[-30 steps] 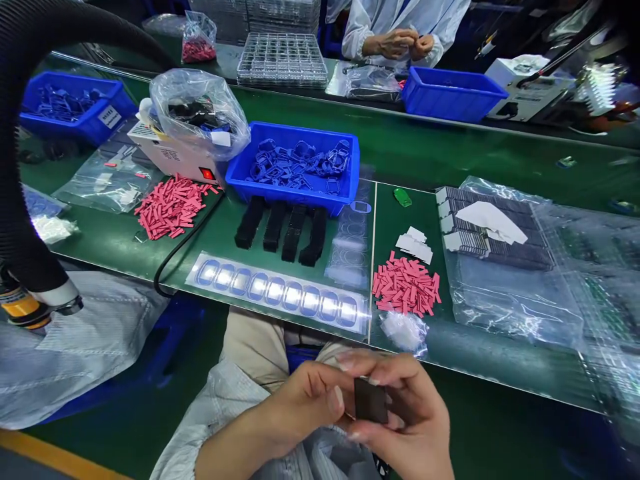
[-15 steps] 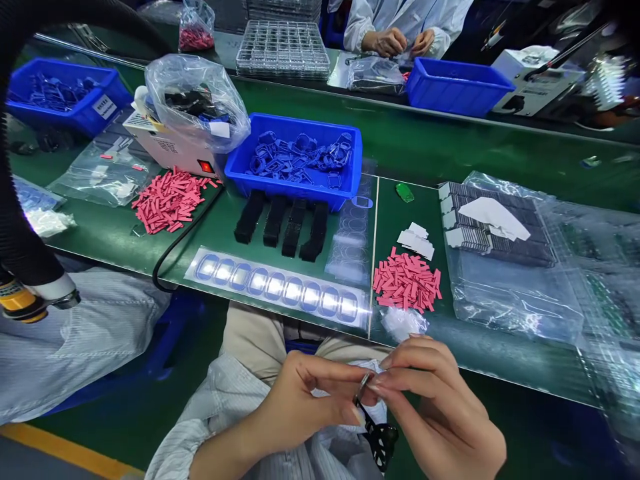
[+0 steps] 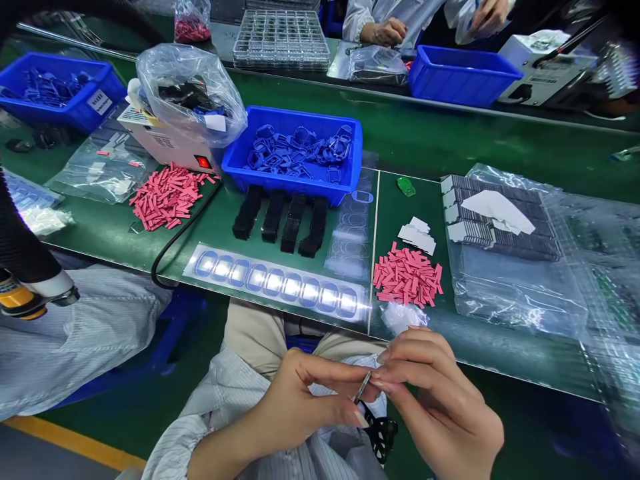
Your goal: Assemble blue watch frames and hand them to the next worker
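Note:
Just past the near bench edge, my left hand (image 3: 310, 400) is closed, thumb and fingers pinching a small thin part with a silvery edge (image 3: 362, 388). The fingers of my right hand (image 3: 440, 407) are pressed together at this part's upper end; whatever lies under those fingertips is hidden. Below the pinch hangs a black openwork piece (image 3: 384, 439), which seems joined to the thin part, though fingers cover the link. On the bench beyond my hands are a clump of clear film (image 3: 404, 319), a pile of pink strips (image 3: 407, 275) and some white cards (image 3: 417, 235).
A clear sheet of oval films (image 3: 275, 283) lies along the near edge. Behind it stand black stacks (image 3: 291, 223) and a blue bin (image 3: 356, 160) of blue frames. Bagged grey parts (image 3: 525, 233) lie right. A black hose (image 3: 25, 233) hangs left. A co-worker's hands (image 3: 393, 32) work opposite.
The thin part has tilted slightly between my fingers, showing more of its edge. Across the bench, one of the co-worker's hands has moved up and right. My view has shifted a little.

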`<control>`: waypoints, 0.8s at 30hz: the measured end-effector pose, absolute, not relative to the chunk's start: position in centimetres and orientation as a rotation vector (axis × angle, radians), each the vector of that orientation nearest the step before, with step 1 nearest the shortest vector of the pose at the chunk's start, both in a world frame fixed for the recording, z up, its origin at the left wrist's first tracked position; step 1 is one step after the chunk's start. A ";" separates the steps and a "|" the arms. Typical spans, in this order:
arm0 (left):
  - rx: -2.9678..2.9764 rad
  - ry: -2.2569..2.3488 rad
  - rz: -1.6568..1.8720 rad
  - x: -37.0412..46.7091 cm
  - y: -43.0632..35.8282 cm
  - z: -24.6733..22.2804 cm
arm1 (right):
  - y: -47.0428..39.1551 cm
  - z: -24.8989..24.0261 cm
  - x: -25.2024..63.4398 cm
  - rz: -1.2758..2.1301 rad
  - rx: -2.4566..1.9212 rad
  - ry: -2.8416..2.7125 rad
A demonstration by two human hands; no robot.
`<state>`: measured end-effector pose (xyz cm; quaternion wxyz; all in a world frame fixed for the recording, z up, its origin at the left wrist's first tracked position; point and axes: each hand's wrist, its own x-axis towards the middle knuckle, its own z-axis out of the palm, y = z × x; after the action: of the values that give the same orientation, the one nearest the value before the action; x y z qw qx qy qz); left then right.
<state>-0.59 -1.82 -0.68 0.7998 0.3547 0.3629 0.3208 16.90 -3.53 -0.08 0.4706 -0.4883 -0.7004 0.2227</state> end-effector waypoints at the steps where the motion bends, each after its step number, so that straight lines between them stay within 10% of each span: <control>1: 0.772 0.790 0.693 -0.6 -1.8 -0.7 | -3.5 -0.1 16.9 0.555 -1.198 -1.714; 24: 0.459 0.906 0.884 1.0 -1.6 -3.2 | -5.9 -2.3 18.1 0.288 -1.450 -1.763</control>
<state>1.04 -1.56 -3.20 0.7818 0.2125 0.4194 0.4096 18.08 -5.89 -2.31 0.4083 -0.5753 -0.6994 0.1145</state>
